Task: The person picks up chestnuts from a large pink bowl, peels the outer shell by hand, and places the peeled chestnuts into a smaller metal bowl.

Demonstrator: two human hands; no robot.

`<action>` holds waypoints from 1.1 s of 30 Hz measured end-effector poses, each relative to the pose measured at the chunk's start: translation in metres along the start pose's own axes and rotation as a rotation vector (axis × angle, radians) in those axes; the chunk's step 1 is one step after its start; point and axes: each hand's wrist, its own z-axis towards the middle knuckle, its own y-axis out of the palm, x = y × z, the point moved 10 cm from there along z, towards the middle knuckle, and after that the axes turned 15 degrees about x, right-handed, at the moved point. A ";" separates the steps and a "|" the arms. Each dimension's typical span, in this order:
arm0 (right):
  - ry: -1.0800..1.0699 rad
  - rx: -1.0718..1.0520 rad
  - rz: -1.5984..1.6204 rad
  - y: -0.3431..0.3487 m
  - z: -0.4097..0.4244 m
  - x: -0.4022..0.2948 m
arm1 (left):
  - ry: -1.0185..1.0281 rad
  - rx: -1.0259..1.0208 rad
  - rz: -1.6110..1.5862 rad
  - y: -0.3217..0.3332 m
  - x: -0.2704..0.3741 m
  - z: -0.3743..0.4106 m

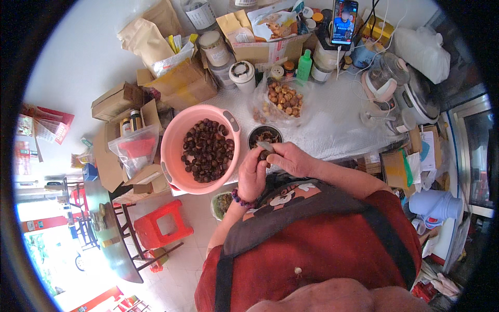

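My left hand (251, 173) holds a small dark brown nut (264, 154), perhaps a chestnut. My right hand (291, 159) grips a small knife, its blade (265, 146) lying against the nut. Both hands meet just over the near rim of a dark round bowl (249, 137) that has brown peelings (268, 136) in it. To the left, a pink plastic basin (167, 144) contains many dark brown nuts (206, 156). Beyond the bowl lies a clear plastic bag (308, 93) with lighter, peeled-looking nuts (286, 97) inside.
A white lidded cup (243, 78), a green bottle (304, 65) and jars stand behind the bag. Cardboard boxes (187, 84) crowd the left and back. A phone (344, 23) stands upright at the back. At right is a glass kettle (384, 80); a red stool (177, 224) stands below left.
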 end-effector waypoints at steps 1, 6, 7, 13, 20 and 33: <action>-0.003 0.001 -0.024 0.001 -0.001 0.002 | 0.042 0.012 0.028 -0.001 0.004 -0.001; 0.074 0.019 0.047 0.004 -0.009 0.010 | 0.152 0.046 0.050 -0.002 0.006 -0.007; 0.079 0.030 0.040 0.003 -0.009 0.010 | 0.047 0.017 0.020 0.000 -0.004 -0.008; 0.053 0.091 -0.010 -0.004 -0.008 0.008 | -0.122 -0.010 -0.146 0.010 -0.015 -0.007; -0.058 0.081 -0.133 -0.006 -0.004 -0.001 | 0.227 0.121 0.085 0.000 0.016 -0.004; -0.026 0.100 -0.085 0.000 -0.004 0.016 | 0.265 0.225 0.183 -0.005 0.000 -0.015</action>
